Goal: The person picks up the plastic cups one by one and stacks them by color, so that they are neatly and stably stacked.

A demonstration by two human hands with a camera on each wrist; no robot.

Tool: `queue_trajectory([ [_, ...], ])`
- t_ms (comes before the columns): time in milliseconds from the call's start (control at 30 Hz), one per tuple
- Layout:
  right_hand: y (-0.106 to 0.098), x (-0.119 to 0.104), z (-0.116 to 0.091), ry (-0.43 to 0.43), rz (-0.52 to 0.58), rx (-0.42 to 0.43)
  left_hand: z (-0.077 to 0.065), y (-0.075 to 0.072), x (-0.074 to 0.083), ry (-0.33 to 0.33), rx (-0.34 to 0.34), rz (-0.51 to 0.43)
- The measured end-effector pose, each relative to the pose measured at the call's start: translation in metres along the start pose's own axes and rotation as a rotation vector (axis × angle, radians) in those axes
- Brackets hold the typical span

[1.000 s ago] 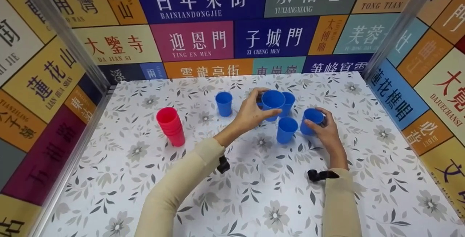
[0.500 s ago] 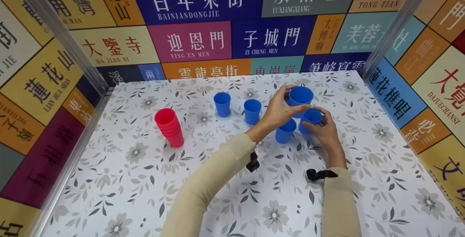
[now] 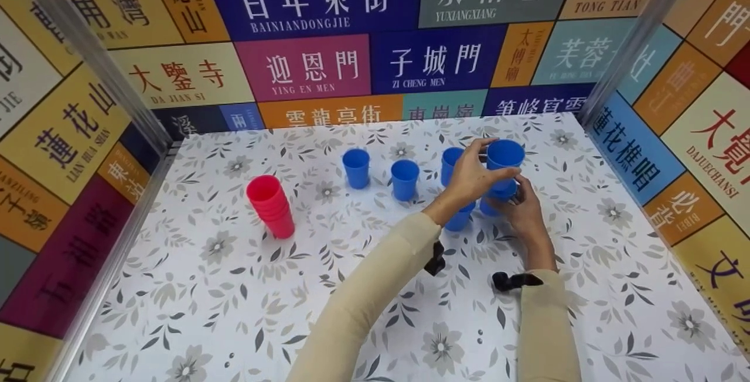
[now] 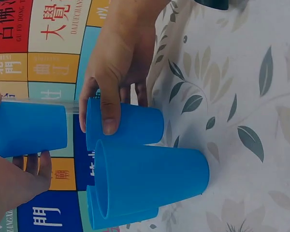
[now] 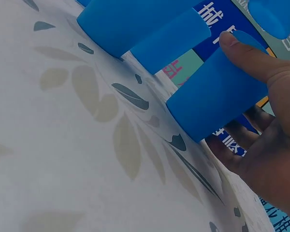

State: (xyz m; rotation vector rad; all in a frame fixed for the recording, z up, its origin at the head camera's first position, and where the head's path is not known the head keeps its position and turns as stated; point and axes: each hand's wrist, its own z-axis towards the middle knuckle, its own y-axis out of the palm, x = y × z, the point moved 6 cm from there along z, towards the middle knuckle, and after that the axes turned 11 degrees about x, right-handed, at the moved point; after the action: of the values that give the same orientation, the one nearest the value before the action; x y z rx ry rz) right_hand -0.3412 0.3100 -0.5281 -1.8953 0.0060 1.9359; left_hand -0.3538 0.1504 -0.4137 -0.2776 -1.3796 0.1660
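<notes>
In the head view my left hand (image 3: 466, 181) grips a blue cup (image 3: 505, 156), mouth up, and holds it raised over the right-hand cup. My right hand (image 3: 529, 215) has its thumb and fingers round another upright blue cup (image 3: 491, 207), which stands on the table. The left wrist view shows the raised cup (image 4: 29, 128) apart from the right hand's cup (image 4: 137, 125). Close beside the right hand stands one blue cup (image 3: 458, 220), partly covered by the left hand, and another blue cup (image 3: 451, 165) is behind the left hand.
Two more upright blue cups, a nearer one (image 3: 404, 180) and a farther-left one (image 3: 355, 169), stand left of the hands. A stack of red cups (image 3: 270, 206) is at the left. The flower-patterned table (image 3: 234, 311) is bordered by sign-covered walls (image 3: 316, 65).
My left hand has moved right with its raised blue cup, now over the right hand's cup. Two cups it had covered have come into view behind it. The right hand stays put.
</notes>
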Motion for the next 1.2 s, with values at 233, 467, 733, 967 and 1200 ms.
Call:
queue_trajectory([
  [233,0.0,0.003,0.0,0.03,-0.102,-0.031,0.002,0.01,-0.002,-0.018,0.005,-0.001],
  [467,0.0,0.004,0.002,-0.003,-0.135,-0.053,0.0,0.022,-0.006,-0.05,0.046,0.072],
  [733,0.0,0.003,0.001,-0.015,-0.079,-0.034,0.002,0.028,-0.016,-0.064,0.071,0.128],
  [967,-0.002,0.001,-0.001,-0.034,-0.033,-0.024,0.002,0.028,-0.022,-0.091,0.071,0.152],
  [1200,-0.002,0.002,-0.003,-0.022,0.006,-0.031,0.001,0.024,-0.024,-0.116,0.061,0.11],
])
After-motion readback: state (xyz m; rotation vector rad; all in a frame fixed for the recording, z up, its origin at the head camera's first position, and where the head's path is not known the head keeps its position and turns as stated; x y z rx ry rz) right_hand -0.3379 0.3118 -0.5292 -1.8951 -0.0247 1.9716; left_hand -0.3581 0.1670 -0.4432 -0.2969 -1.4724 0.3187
